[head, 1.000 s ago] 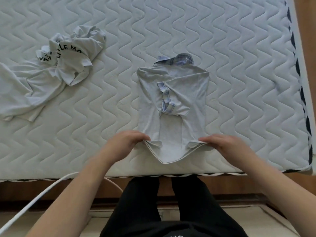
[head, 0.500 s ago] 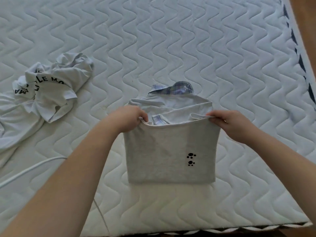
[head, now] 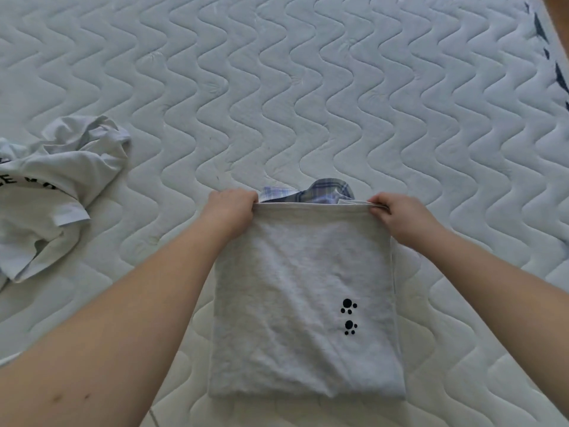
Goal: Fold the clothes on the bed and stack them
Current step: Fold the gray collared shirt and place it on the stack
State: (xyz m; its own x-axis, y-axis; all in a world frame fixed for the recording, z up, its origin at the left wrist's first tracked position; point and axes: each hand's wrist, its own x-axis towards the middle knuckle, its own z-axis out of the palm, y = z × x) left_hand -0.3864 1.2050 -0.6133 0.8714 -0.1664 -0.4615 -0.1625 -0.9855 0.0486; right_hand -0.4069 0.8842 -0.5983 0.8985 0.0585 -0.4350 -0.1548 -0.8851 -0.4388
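A light grey polo shirt point(head: 295, 291) with two black paw prints lies folded in half on the white quilted mattress point(head: 308, 103). Its plaid collar point(head: 320, 194) peeks out beyond the far edge. My left hand point(head: 231, 211) pinches the hem's far left corner. My right hand point(head: 397, 220) pinches the far right corner. Both hold the hem just below the collar. A crumpled white T-shirt point(head: 58, 186) with black lettering lies unfolded at the left.
The mattress's right edge point(head: 551, 57) carries dark blue piping. Bare quilted surface stretches beyond the collar and to the right of the shirt.
Both hands carried the grey shirt's hem from the near edge up to the collar, folding the shirt in half. The paw-print side now faces up.
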